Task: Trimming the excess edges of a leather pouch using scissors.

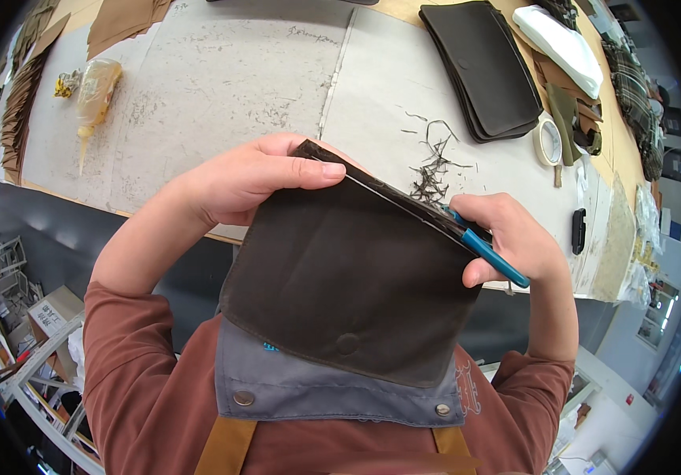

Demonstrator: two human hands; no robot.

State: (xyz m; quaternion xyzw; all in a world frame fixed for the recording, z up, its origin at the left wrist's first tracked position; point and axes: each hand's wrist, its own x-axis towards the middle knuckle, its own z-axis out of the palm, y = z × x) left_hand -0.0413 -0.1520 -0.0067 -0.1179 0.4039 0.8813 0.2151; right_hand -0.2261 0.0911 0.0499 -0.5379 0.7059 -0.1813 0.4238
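Note:
A dark brown leather wallet piece point(340, 269) with a stitched, rounded flap hangs in front of my chest, its upper edge slanting down to the right. My left hand point(277, 176) is closed on its upper left corner, thumb on top and fingers hidden behind. In my right hand point(510, 237) is a pair of blue-handled snips point(495, 257), lying along the right end of that upper edge. The snips' blades are largely hidden against the leather, so I cannot tell whether they are apart. Beyond the edge, thin dark trimmings point(433, 170) lie in a loose heap on the table.
On the pale-covered table point(221, 87), a stack of dark wallets point(487, 71) sits at the back right. Near it are a tape roll point(548, 142) and a small black tool point(578, 231). A glue bottle point(99, 91) and stacked brown pieces point(24, 111) are at the left.

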